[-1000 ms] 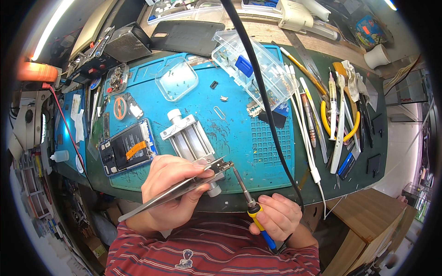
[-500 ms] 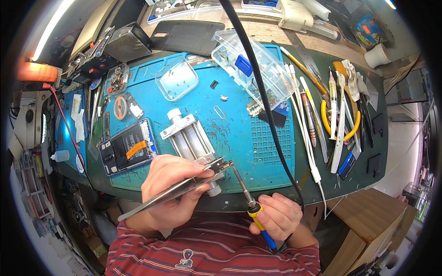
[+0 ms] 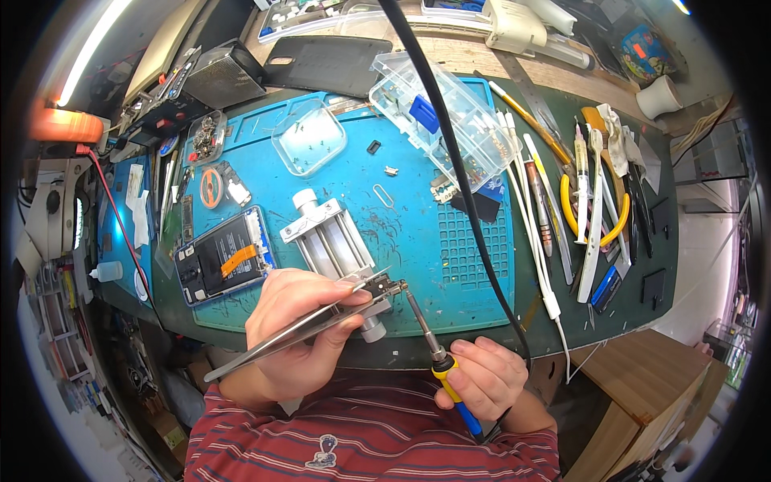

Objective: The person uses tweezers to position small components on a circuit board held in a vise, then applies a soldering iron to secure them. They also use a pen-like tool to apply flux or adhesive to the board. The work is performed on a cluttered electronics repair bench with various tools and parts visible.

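My left hand [image 3: 301, 320] is closed around silver tweezers [image 3: 277, 339], whose two arms show apart. At their tips sits a small dark circuit board piece [image 3: 384, 284] with a metal part, held near my fingertips. My right hand [image 3: 486, 376] grips a soldering iron [image 3: 450, 386] with a yellow and blue handle. Its tip meets or nearly meets the metal part on the board piece; contact is too small to tell. Just behind my left hand, a metal clamp fixture [image 3: 333, 241] lies on the blue work mat [image 3: 345, 181].
An opened phone [image 3: 225, 255] lies left of the clamp. Farther back are a clear tray [image 3: 308, 138] and a divided clear box [image 3: 442, 120]. A black cable [image 3: 458, 153] hangs across the view. Yellow-handled pliers [image 3: 569, 210] and several tools lie at right.
The tweezers have turned slightly in my left hand, and their arms now show farther apart. The soldering iron stays nearly still.
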`<state>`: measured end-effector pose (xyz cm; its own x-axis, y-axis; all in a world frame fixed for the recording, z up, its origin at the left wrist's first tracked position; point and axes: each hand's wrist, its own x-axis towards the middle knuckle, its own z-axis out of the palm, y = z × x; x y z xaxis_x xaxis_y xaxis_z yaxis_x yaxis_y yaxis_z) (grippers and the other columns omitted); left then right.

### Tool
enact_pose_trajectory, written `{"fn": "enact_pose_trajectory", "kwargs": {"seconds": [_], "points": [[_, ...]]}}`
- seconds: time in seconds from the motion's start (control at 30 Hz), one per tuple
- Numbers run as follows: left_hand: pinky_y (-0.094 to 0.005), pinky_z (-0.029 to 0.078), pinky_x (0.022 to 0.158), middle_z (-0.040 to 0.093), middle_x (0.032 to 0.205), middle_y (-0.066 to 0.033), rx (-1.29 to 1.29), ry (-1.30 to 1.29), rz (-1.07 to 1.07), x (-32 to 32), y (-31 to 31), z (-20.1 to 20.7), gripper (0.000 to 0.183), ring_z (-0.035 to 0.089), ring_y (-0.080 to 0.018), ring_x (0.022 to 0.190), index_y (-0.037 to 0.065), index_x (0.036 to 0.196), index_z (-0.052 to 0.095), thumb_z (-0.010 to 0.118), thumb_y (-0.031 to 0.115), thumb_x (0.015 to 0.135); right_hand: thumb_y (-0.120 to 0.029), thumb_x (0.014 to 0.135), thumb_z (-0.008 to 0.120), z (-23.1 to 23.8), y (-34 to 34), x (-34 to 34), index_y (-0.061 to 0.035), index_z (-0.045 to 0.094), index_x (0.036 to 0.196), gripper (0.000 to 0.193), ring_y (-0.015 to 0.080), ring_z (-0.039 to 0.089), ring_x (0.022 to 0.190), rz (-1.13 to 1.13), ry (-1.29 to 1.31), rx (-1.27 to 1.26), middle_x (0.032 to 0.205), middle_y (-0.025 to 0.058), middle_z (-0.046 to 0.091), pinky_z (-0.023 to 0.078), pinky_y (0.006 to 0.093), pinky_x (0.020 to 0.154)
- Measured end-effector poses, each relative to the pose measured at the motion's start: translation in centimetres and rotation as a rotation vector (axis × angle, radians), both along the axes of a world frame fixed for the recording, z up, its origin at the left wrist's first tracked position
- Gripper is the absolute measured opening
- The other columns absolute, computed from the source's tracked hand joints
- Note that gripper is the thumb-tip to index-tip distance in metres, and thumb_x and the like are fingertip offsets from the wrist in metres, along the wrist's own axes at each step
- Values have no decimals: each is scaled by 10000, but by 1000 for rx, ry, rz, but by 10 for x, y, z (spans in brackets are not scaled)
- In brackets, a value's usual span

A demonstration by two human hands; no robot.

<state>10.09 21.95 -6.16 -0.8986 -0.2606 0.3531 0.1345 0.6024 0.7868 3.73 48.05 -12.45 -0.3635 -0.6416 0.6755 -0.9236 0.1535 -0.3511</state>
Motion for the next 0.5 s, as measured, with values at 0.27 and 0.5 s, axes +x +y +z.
{"fn": "enact_pose_trajectory", "kwargs": {"seconds": [0.27, 0.5], "points": [[-311, 458, 807, 775, 956, -35, -2, -7, 1, 0, 1, 1, 262, 674, -193, 851, 42, 1089, 692, 806, 110, 863, -377, 992, 659, 0, 0, 0, -111, 682, 1171, 321, 176, 723, 980, -1, 3, -5, 1045, 28, 717, 575, 331, 920], [-312, 460, 804, 775, 951, -34, -2, -20, 1, 0, 1, 1, 257, 681, -195, 852, 46, 1078, 692, 809, 110, 858, -373, 994, 655, 0, -1, 0, -113, 690, 1156, 309, 174, 724, 976, -9, 7, -12, 1037, 27, 719, 576, 329, 918]]}}
